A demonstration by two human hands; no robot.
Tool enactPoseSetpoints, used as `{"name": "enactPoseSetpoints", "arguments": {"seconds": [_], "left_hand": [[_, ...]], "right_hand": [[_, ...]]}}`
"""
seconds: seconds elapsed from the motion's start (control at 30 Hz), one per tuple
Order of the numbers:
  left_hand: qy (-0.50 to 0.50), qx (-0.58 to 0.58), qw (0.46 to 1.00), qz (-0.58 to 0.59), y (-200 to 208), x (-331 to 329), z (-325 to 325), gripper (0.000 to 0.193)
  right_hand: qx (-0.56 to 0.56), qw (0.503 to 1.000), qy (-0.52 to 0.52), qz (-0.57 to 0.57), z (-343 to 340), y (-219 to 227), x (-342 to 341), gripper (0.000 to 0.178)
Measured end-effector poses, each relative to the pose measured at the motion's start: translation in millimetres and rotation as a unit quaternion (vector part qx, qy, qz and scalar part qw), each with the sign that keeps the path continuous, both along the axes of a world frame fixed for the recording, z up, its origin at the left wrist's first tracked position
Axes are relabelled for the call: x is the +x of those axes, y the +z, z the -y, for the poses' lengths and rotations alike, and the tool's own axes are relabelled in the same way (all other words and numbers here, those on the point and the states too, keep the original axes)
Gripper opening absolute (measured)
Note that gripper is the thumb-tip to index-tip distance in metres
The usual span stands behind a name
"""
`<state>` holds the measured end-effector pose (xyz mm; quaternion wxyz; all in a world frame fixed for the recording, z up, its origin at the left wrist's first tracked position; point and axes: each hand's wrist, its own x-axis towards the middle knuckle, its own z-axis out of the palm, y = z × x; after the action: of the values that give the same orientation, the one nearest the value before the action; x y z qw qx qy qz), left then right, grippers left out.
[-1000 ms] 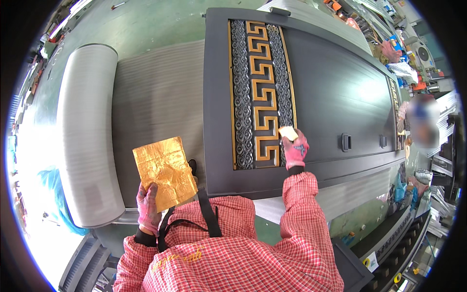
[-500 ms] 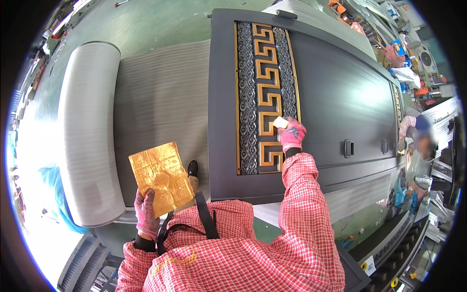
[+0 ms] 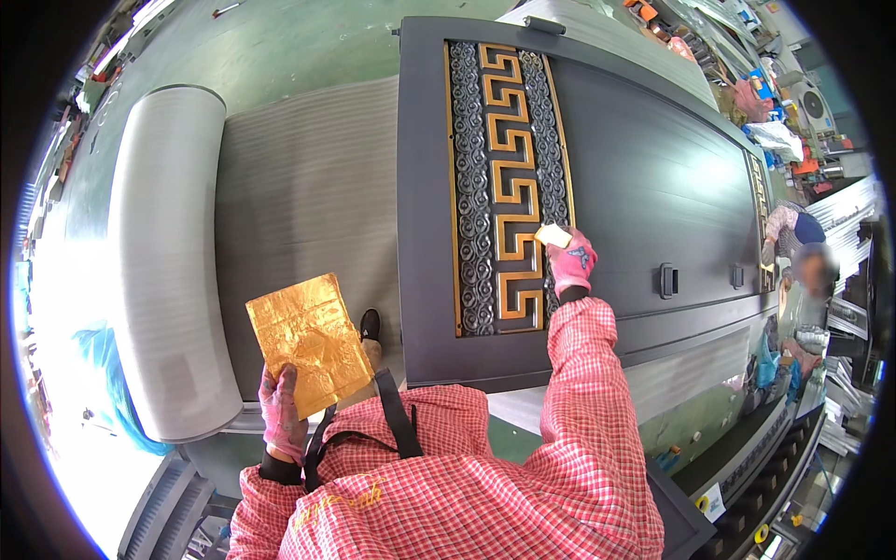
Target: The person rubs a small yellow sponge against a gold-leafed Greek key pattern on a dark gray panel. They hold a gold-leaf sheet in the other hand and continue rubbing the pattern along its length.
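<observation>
Working the gold key pattern (image 3: 498, 182), it seems, my right hand (image 3: 571, 261) pinches a pale pad (image 3: 553, 235) at its right; my left hand (image 3: 282, 411) clasps a gold sheet (image 3: 311, 341). Next calls for light contact.

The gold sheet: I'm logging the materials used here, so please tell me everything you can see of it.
The gold sheet is flat and roughly rectangular, with a shiny, foil-like face. It is wrinkled all over, with a crease across its upper part; whether it is plain foil or covers something stiffer cannot be told. It is slanted, its top leaning left, and appears left of the dark panel, apart from it. The left hand grips its lower left edge.
</observation>
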<state>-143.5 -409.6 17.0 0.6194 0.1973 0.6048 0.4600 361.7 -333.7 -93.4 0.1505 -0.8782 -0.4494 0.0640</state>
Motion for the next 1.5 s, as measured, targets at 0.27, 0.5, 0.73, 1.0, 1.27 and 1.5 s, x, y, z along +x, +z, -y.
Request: {"name": "enactPoseSetpoints", "arguments": {"seconds": [0.27,0.5,0.73,1.0,1.27,1.5], "left_hand": [[-0.004,0.002,1.0,0.022,5,6,-1,0.032],[-0.012,0.011,1.0,0.016,6,6,0,0.033],[-0.01,0.01,1.0,0.01,5,7,2,0.034],[-0.015,0.011,1.0,0.012,1,5,2,0.034],[-0.011,0.007,1.0,0.016,2,5,3,0.035],[-0.008,0.004,1.0,0.006,4,7,3,0.035]], "right_hand": [[0.005,0.995,0.065,-0.077,33,27,-10,0.029],[-0.007,0.994,0.101,-0.046,54,10,-2,0.024],[0.044,0.998,0.045,-0.028,52,17,-5,0.023],[0.071,0.994,-0.038,-0.075,24,3,9,0.028],[0.01,0.996,0.057,-0.072,4,19,-8,0.024],[0.004,0.974,0.22,0.057,-5,8,-16,0.032]]}}
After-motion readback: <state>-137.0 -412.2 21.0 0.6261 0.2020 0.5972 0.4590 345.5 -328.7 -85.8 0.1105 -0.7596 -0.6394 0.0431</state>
